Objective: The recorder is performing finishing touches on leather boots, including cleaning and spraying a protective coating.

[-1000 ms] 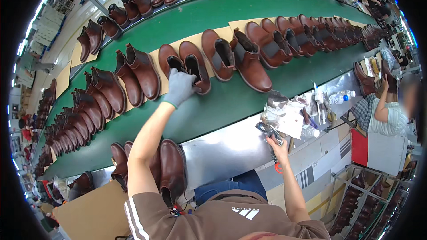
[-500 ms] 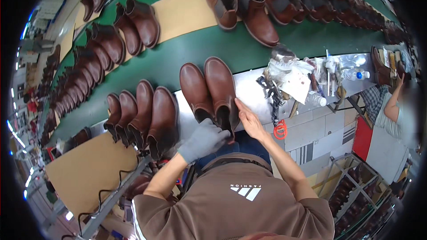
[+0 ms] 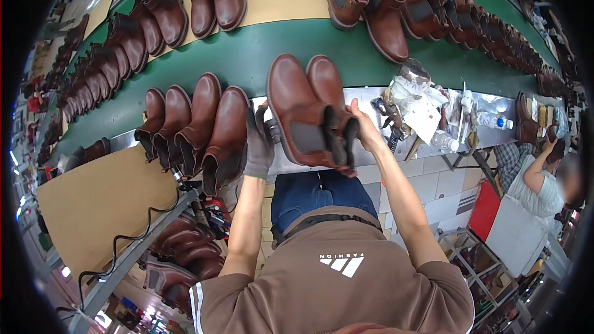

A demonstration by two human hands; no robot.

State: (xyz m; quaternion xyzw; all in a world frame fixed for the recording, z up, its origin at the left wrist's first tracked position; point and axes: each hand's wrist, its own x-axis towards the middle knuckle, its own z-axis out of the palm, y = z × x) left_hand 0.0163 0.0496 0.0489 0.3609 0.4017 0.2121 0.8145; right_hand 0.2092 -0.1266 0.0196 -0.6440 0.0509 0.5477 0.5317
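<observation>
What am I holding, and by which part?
A pair of brown boots, apparently: the right hand at the outer side of the right boot; the gloved left hand beside the left boot, its grip unclear.

Blue-capped bottle (image 3: pixel 494 120), brown cardboard sheet (image 3: pixel 105 201)

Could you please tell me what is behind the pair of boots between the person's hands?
Around the brown boots, the green surface shows beyond, and the metal ledge beside them; whatever lies directly behind the boots is covered.
</observation>
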